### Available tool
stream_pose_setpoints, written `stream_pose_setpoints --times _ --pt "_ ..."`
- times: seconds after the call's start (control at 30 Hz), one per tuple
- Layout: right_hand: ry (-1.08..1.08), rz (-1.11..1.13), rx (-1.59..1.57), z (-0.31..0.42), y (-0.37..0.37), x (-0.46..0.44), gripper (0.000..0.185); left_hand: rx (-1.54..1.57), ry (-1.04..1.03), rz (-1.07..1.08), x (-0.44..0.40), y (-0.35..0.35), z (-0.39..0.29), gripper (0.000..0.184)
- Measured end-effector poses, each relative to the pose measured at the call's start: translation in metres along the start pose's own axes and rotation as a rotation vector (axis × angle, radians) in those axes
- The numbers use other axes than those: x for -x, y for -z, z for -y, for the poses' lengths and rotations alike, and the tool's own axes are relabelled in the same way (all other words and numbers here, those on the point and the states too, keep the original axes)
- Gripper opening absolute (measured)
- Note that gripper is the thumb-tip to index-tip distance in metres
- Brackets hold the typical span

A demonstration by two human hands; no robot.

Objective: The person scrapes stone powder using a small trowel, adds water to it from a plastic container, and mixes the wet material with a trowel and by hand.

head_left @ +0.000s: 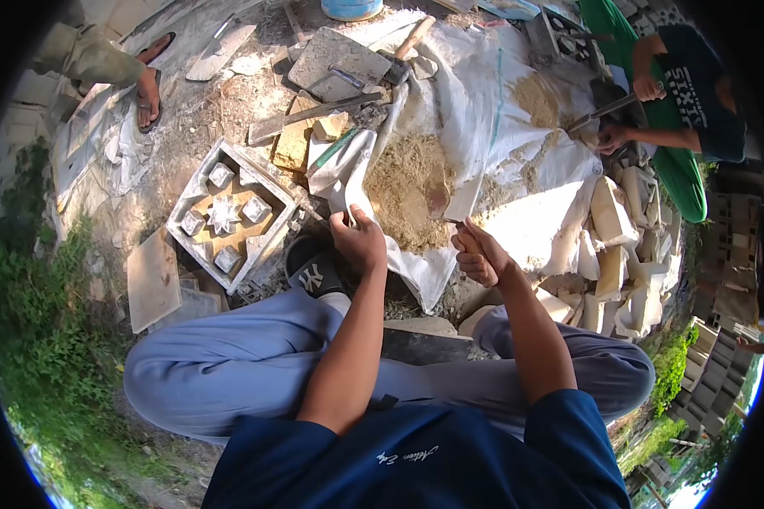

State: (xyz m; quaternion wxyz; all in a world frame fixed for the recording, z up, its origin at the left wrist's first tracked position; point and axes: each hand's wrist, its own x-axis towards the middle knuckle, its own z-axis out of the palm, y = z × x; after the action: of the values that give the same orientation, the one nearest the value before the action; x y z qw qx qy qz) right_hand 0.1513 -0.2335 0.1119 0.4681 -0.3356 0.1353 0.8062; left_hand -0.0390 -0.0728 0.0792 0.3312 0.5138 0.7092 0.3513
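Observation:
Fingers wrapped round its wooden handle, my right hand (481,254) holds a trowel (463,204), whose flat blade lies at the right side of a heap of sandy mix (407,182). The heap rests on a white sheet (501,93). My left hand (361,237) is closed at the sheet's near left edge, pinching a raised fold of it. To the left of that hand stands a square mould (182,229) with a star-shaped piece (224,214) in its middle and small blocks around it.
A co-worker (696,102) at the upper right holds a tool over the sheet. Another person's feet (148,97) are at the upper left. Stone pieces (611,212) are piled on the right. Yellow blocks (294,144), a hammer (416,38) and a bucket (351,8) lie beyond my hands.

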Motion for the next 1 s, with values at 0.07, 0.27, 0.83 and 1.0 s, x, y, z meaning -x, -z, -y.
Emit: stream_pose_setpoints --times 0.07,0.27,0.83,1.0 --pt "0.001 0.044 -0.027 0.0 0.006 -0.001 0.063 -0.024 0.017 0.017 0.001 -0.001 0.0 0.031" --pt "-0.007 0.104 -0.018 -0.004 0.015 -0.001 0.062 -0.272 -0.698 0.033 0.013 0.02 -0.047 0.028" --pt "-0.156 0.382 -0.184 -0.038 0.037 0.023 0.062 0.086 -0.326 0.947 0.003 -0.052 -0.024 0.072" --pt "-0.193 0.402 -0.226 -0.037 0.04 0.021 0.061 0.154 -0.225 0.941 0.003 -0.06 -0.022 0.065"
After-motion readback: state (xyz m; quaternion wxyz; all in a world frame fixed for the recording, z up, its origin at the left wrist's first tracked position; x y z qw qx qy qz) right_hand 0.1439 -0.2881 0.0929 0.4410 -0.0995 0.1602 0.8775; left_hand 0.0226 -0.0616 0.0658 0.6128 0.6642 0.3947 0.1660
